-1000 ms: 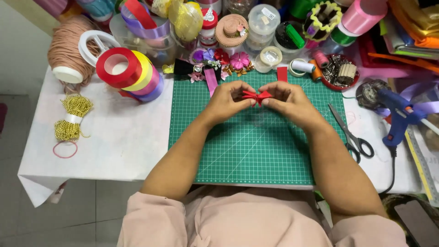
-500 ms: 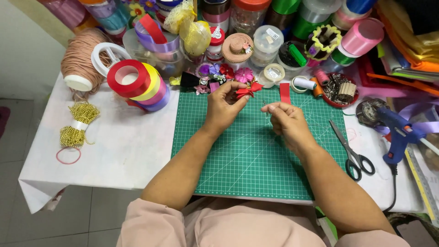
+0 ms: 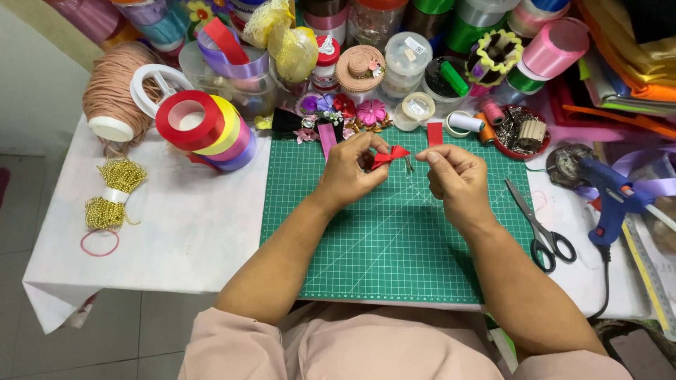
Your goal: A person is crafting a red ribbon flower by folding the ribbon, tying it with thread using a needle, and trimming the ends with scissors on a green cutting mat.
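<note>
Red ribbon bow [image 3: 389, 156] is now pinched in our left hand [image 3: 350, 171] alone. A second ago both hands pressed it together; since then our right hand [image 3: 454, 172] has drawn away to the right, fingers closed on what looks like a thread, too fine to tell. Bow sits above the green cutting mat's [image 3: 394, 239] far edge, long axis left-right, free end pointing right.

Scissors [image 3: 541, 224], glue gun [image 3: 614, 199], stacked tape rolls [image 3: 208, 129].

Bare green cutting mat [image 3: 394, 239] lies open below both hands, while jars, ribbon spools [image 3: 208, 127] and scissors [image 3: 539, 225] crowd its far and right edges.
</note>
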